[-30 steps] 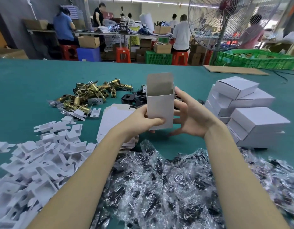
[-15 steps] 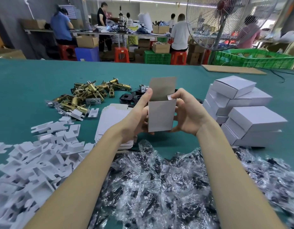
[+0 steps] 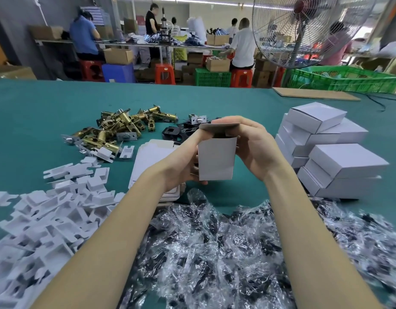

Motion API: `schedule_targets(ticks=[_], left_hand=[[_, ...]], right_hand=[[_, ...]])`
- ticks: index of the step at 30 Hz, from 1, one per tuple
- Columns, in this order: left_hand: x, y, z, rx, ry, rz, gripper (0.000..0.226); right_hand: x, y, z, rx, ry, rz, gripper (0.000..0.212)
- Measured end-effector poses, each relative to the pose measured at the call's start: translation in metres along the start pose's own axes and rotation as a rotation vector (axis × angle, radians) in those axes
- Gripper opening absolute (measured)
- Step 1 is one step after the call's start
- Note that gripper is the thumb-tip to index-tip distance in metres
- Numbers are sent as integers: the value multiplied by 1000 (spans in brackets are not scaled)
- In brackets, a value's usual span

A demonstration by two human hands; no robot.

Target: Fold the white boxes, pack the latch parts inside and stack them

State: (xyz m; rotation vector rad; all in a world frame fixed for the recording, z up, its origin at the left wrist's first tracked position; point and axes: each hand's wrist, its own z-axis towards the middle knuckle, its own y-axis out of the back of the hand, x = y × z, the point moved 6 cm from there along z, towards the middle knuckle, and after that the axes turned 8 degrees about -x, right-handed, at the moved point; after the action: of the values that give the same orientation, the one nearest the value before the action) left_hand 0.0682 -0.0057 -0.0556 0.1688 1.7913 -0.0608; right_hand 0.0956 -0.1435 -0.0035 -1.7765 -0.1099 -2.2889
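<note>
I hold a small white box (image 3: pixel 216 160) upright over the green table (image 3: pixel 47 112), its top flap bent forward over the opening. My left hand (image 3: pixel 181 166) grips its left side and bottom, forefinger up along the edge. My right hand (image 3: pixel 252 148) holds the right side, its fingers curled over the top flap. Brass latch parts (image 3: pixel 116 130) lie in a heap at the back left, black plates (image 3: pixel 177 130) beside them. Flat box blanks (image 3: pixel 152 157) are stacked under my left wrist. Folded white boxes (image 3: pixel 332 150) are stacked at the right.
White card inserts (image 3: pixel 50 210) are scattered at the left. A heap of clear plastic bags with dark parts (image 3: pixel 237 253) fills the near edge. A fan (image 3: pixel 304 30), green crates (image 3: pixel 346 79) and people at benches stand beyond the table. A cardboard sheet (image 3: pixel 315 97) lies far right.
The box has been lifted slightly and its top flap, upright before, is now bent down over the opening. My right fingers have moved onto the flap.
</note>
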Motion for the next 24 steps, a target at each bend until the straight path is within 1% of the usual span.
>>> schedule_targets(ticks=[3, 5, 6, 9, 10, 14, 15, 17, 20, 22, 24], left_hand=[[2, -2, 0, 30, 12, -26, 85], [3, -3, 1, 34, 12, -40, 88], [3, -3, 2, 39, 10, -32, 88], [1, -3, 1, 63, 12, -32, 81], [1, -2, 1, 76, 13, -41, 82], [2, -1, -1, 172, 6, -77, 85], [1, -2, -2, 201, -11, -80, 81], [-1, -5, -3, 220, -51, -50, 61], [2, -5, 0, 130, -55, -2, 31], [3, -4, 2, 98, -48, 1, 25], [3, -1, 1, 91, -52, 20, 26]], right_hand=[[-1, -1, 0, 94, -17, -74, 32], [0, -4, -1, 130, -33, -120, 33], [0, -4, -1, 122, -26, -143, 33], [-3, -5, -1, 111, 18, -160, 11], [-3, -5, -1, 112, 32, -153, 8], [2, 2, 0, 46, 87, -144, 10], [4, 5, 0, 26, 103, -159, 11], [5, 12, 0, 4, 108, -183, 12], [10, 19, -2, 7, 103, -255, 16], [17, 19, -3, 10, 161, -335, 19], [23, 18, -4, 16, 219, -404, 20]])
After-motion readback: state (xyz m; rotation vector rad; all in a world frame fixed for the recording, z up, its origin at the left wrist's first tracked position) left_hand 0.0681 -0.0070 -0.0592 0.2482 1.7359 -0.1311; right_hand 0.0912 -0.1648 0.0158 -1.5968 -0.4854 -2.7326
